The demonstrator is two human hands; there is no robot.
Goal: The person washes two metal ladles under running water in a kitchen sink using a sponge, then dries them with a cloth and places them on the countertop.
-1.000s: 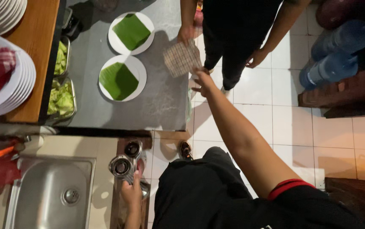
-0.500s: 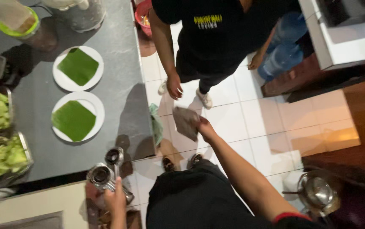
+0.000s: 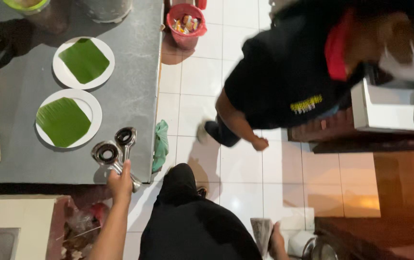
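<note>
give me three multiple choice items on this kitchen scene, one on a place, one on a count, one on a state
1. Where does the green cloth hang?
A. on the counter's edge
B. inside the red bucket
C. over the sink

2. How many white plates with a green leaf sit on the grey counter?
A. one
B. two
C. four

3. What is the left hand doing?
A. resting flat on a plate
B. gripping the handles of two metal ladles
C. hanging empty

Key: 1 A, the cloth drapes down the counter's side by the floor tiles. 2 B, two round plates lie one above the other, each under a leaf. 3 B, the fingers close round the handles, the ladle cups lying on the counter. The right hand holds a folded paper low in the frame.
</note>
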